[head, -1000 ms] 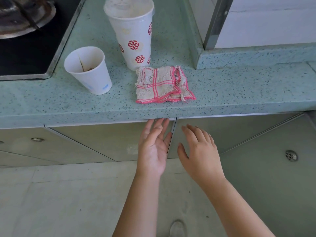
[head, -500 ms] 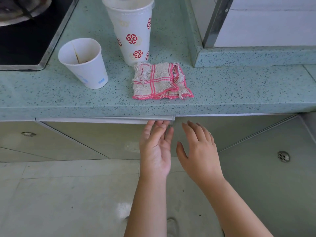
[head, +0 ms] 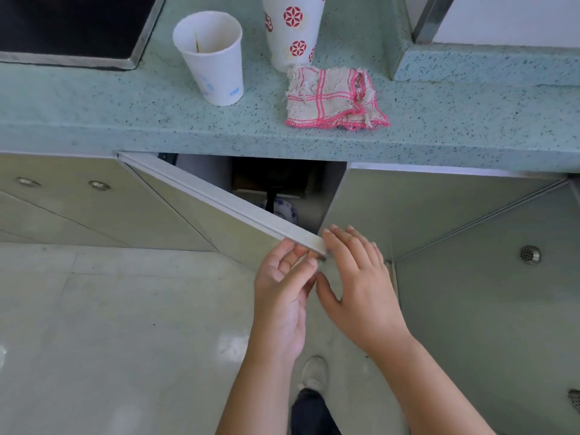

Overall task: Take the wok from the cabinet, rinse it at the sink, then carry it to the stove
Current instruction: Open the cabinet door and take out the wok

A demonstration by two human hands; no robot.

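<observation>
Speckled green counter (head: 125,120) overhangs the cabinet (head: 201,171), so the dark shape on the shelf inside, likely the wok (head: 270,175), is half hidden from you. Your left hand (head: 282,287) pinches the free corner of the left door (head: 219,196), which stands only partly open. Your right hand (head: 361,277) hovers flat-fingered just beside that edge, holding nothing. Reach in through so narrow a gap and the wok's rim could catch on the door, or its handle could knock the blue-and-white bowl (head: 281,211) just below. Mind that right hand, too: the door could nip it if your grip slips.
</observation>
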